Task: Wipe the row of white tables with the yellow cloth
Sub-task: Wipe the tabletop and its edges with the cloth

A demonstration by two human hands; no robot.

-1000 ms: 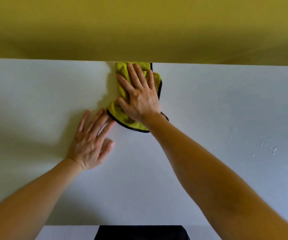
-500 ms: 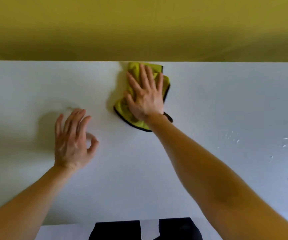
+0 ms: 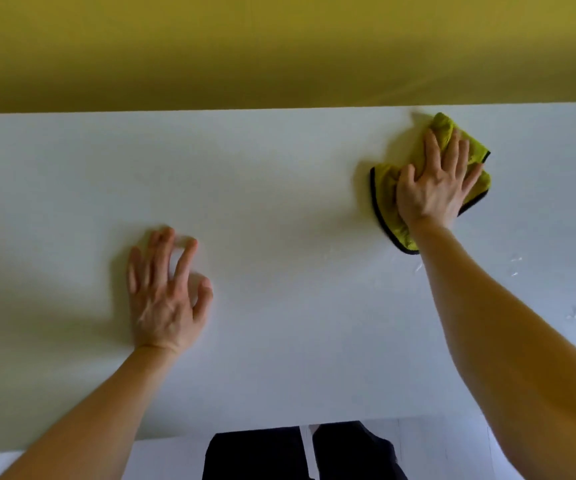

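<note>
Now, nearest of all, dark trousers point(image 3: 262, 455) show below the table's point(image 3: 279, 358) near edge; a second ago that edge hid most of them. A step sideways seems likely, though the camera may only have tilted.

On the near-left of the table the left hand point(image 3: 165, 299) holds nothing, its fingers loosely bent and spread. A second ago it lay flat with its fingertips just beside the cloth point(image 3: 385, 199); now the two are well apart. Whether its palm bears on the top I cannot tell.

A few droplets point(image 3: 515, 268) sit to the right, close by the right forearm. Earlier they lay well clear of the cloth, so the wipe has travelled towards them. They are not yet wiped and look like the next patch to cover.

Farther out, the right hand point(image 3: 431, 188) presses flat on the cloth with straight, splayed fingers, pushing it, not clutching it. The cloth lies near the far edge, right of centre.

It is yellow-green towelling with a thin black hem, bunched into loose folds, one corner poking out past the fingertips towards the yellow wall point(image 3: 279, 46). It looks soft and should slide easily under a flat palm.
</note>
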